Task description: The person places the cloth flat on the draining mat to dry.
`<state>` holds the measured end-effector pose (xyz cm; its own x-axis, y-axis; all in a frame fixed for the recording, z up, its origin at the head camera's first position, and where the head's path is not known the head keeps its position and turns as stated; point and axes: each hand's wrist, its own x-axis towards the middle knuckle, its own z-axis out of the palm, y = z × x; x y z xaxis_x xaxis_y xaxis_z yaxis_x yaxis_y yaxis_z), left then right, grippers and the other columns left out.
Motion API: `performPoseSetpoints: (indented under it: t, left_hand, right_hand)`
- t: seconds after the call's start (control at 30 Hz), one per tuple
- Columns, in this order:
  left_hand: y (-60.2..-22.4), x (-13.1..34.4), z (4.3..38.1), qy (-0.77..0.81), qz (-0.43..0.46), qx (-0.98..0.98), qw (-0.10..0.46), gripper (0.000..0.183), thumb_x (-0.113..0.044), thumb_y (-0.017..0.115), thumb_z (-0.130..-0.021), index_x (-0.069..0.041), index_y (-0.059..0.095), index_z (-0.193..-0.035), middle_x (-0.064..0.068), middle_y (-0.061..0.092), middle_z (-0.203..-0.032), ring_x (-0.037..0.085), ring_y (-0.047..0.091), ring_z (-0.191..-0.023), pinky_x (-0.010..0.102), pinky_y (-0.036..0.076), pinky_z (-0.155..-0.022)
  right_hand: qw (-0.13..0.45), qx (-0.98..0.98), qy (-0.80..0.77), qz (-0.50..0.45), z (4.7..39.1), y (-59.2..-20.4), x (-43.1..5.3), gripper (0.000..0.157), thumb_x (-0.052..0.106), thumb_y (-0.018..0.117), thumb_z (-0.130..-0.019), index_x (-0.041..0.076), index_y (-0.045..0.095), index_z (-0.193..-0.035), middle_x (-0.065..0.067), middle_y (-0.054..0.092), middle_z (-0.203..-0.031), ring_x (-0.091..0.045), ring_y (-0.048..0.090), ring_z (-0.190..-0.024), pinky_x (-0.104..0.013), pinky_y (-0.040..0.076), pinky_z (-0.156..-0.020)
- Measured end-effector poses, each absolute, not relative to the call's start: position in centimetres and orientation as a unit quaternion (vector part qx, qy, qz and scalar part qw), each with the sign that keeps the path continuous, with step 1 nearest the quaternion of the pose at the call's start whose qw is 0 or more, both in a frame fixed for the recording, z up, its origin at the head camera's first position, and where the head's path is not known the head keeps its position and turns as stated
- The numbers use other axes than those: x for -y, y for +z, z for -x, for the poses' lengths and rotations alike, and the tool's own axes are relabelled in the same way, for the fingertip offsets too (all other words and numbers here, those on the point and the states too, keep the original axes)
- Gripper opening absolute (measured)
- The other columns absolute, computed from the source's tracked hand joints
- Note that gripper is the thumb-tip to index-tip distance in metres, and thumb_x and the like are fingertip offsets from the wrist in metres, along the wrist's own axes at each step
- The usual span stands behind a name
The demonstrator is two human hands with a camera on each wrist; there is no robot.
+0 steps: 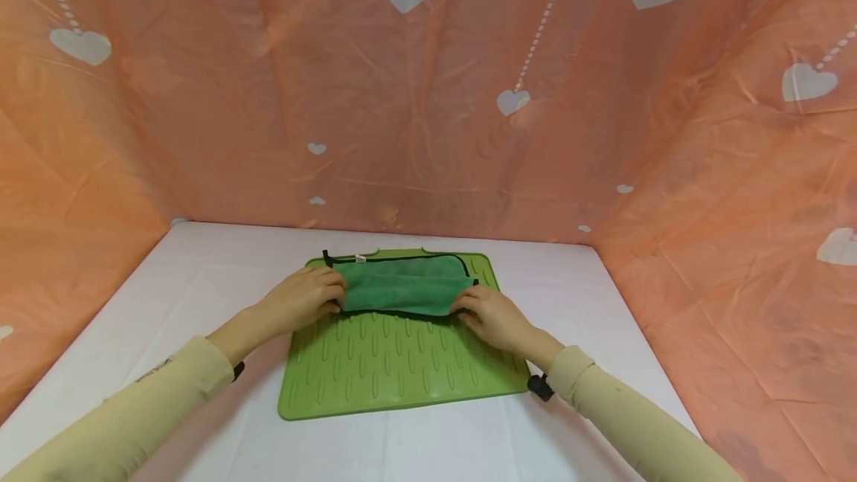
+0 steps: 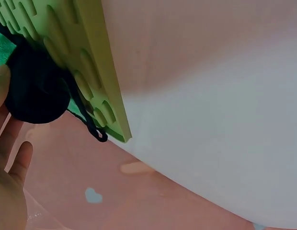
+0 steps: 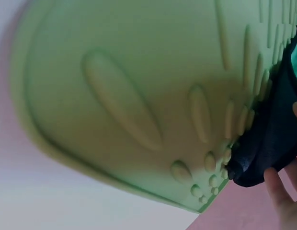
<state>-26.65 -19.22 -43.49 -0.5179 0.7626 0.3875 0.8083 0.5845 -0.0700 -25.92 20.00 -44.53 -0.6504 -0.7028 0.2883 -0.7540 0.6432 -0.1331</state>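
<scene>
A green cloth [image 1: 402,292] with black edging lies partly folded across the far half of a ribbed green mat [image 1: 388,374]. At the cloth's left end my left hand [image 1: 304,300] pinches the near corner. My right hand [image 1: 495,316] grips the opposite near corner. In the left wrist view, the dark underside [image 2: 38,91] bulges beside my fingers, and a black loop [image 2: 98,134] hangs off the cloth. Dark fabric [image 3: 263,153] also shows against my fingers [image 3: 278,191] in the right wrist view. The fingertips under the cloth are partly hidden.
The mat rests on a white-covered table [image 1: 442,445]. An orange curtain [image 1: 455,169] with pale hearts encloses the back and both sides. A small white tag [image 1: 360,259] sticks out at the cloth's far edge.
</scene>
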Motion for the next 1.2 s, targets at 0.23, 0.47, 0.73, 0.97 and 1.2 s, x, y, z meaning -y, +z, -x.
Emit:
performPoseSetpoints:
  t: [0.23, 0.47, 0.73, 0.97, 1.2]
  left_hand:
    - [-43.5, 19.1, 26.3, -0.106, 0.433, 0.871, 0.204, 0.016, -0.011, 0.085, -0.086, -0.014, 0.071, -0.093, -0.001, 0.069, -0.096, 0.021, 0.067, -0.092, 0.044, 0.056, -0.088]
    - [-43.4, 18.5, 24.6, -0.187, 0.389, 0.884, 0.178, 0.009, -0.010, 0.076, -0.095, -0.012, 0.069, -0.100, -0.002, 0.070, -0.094, 0.019, 0.068, -0.087, 0.041, 0.058, -0.080]
    - [-44.0, 18.2, 21.2, -0.237, 0.362, 0.890, 0.145, 0.014, -0.009, 0.071, -0.099, -0.010, 0.070, -0.113, -0.004, 0.069, -0.105, 0.012, 0.068, -0.091, 0.034, 0.059, -0.077]
    - [-44.9, 18.2, 18.7, -0.256, 0.398, 0.870, 0.142, 0.017, -0.006, 0.070, -0.099, -0.015, 0.072, -0.113, -0.008, 0.066, -0.104, 0.008, 0.067, -0.090, 0.029, 0.058, -0.074]
    - [-46.0, 18.5, 16.7, -0.262, 0.443, 0.848, 0.131, 0.018, -0.007, 0.073, -0.096, -0.021, 0.071, -0.107, -0.013, 0.066, -0.102, 0.005, 0.068, -0.090, 0.026, 0.059, -0.074]
  right_hand:
    - [0.128, 0.903, 0.169, -0.375, 25.6, -43.8, -20.7, 0.017, 0.006, 0.073, -0.097, 0.013, 0.076, -0.113, -0.003, 0.073, -0.111, -0.023, 0.069, -0.106, -0.043, 0.058, -0.091]
    - [0.138, 0.902, 0.216, -0.347, 24.4, -43.5, -21.7, 0.019, 0.007, 0.073, -0.097, 0.012, 0.075, -0.116, -0.003, 0.074, -0.111, -0.025, 0.069, -0.107, -0.047, 0.057, -0.094]
    - [0.118, 0.896, 0.257, -0.343, 22.3, -44.2, -23.0, 0.020, 0.006, 0.073, -0.097, 0.011, 0.074, -0.116, -0.001, 0.074, -0.113, -0.023, 0.070, -0.108, -0.045, 0.058, -0.092]
    - [0.126, 0.876, 0.277, -0.374, 20.5, -45.7, -24.0, 0.021, 0.000, 0.074, -0.095, 0.010, 0.075, -0.113, 0.001, 0.074, -0.109, -0.019, 0.072, -0.101, -0.040, 0.060, -0.086]
    - [0.128, 0.860, 0.272, -0.412, 19.0, -46.8, -24.7, 0.023, -0.003, 0.076, -0.091, 0.011, 0.075, -0.109, 0.002, 0.074, -0.107, -0.016, 0.070, -0.099, -0.036, 0.060, -0.082]
